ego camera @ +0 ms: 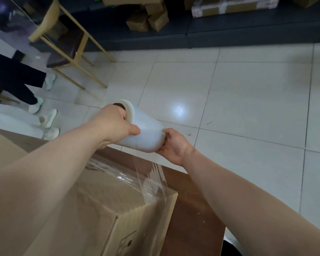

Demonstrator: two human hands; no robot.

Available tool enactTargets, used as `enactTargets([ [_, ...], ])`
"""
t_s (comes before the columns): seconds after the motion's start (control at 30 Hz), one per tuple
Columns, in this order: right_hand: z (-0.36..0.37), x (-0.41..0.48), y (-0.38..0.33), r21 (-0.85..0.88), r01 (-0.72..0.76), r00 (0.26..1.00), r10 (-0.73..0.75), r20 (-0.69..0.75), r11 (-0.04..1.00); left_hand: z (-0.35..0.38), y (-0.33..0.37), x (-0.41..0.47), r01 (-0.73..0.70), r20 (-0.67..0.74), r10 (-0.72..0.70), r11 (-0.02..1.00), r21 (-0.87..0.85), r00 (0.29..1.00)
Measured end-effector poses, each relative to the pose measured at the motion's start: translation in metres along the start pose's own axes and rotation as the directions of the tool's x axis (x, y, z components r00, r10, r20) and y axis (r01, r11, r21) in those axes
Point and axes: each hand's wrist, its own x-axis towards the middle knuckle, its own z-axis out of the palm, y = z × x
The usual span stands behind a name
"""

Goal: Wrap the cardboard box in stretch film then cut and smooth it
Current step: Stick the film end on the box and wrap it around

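Head view: The roll of stretch film point(143, 129) is held in the air between both hands, above the far edge of the cardboard box point(107, 206). The left hand point(116, 124) closes around the roll's far-left end, thumb pressed on the white outer surface and the other fingers at the dark core opening. The right hand point(174, 146) cups the near-right end, fingers curled against the roll's end face. The roll lies tilted, left end farther away and higher. A clear sheet of film point(148, 174) runs from the underside of the roll down to the box top, where it lies wrinkled across the top face near the right corner. The box rests on a brown wooden table point(188, 215). Beyond the table lies a white tiled floor point(229, 93). A wooden chair point(67, 43) stands at far left.
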Motion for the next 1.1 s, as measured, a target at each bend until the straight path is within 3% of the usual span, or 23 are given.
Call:
enactTargets([
  [0.2, 0.014, 0.02, -0.013, 0.021, -0.038, 0.999, 0.037, 0.021, 0.999, -0.009, -0.005, 0.009, -0.006, 0.045, 0.005, 0.999, 0.04, 0.999],
  [0.33, 0.018, 0.031, -0.017, 0.091, -0.093, 0.991, 0.083, 0.106, 0.992, -0.014, -0.003, 0.022, 0.138, 0.065, -0.127, 0.963, -0.23, 0.99],
  [0.43, 0.024, 0.04, -0.016, 0.116, -0.167, 0.979, 0.151, 0.139, 0.979, -0.013, -0.001, 0.034, 0.225, -0.011, -0.244, 0.91, -0.349, 0.97],
  [0.63, 0.04, 0.065, -0.026, -0.112, -0.278, 0.955, 0.287, 0.076, 0.954, -0.031, -0.005, 0.042, 0.314, 0.026, -0.313, 0.942, -0.121, 0.949],
  [0.87, 0.063, 0.094, -0.021, -0.173, -0.345, 0.92, 0.369, 0.13, 0.923, -0.049, -0.028, 0.041, 0.322, 0.064, -0.318, 0.943, -0.081, 0.946],
  [1.1, 0.08, 0.106, -0.012, -0.081, -0.371, 0.908, 0.38, 0.178, 0.925, -0.046, -0.05, 0.065, 0.392, -0.038, -0.435, 0.843, -0.367, 0.9],
])
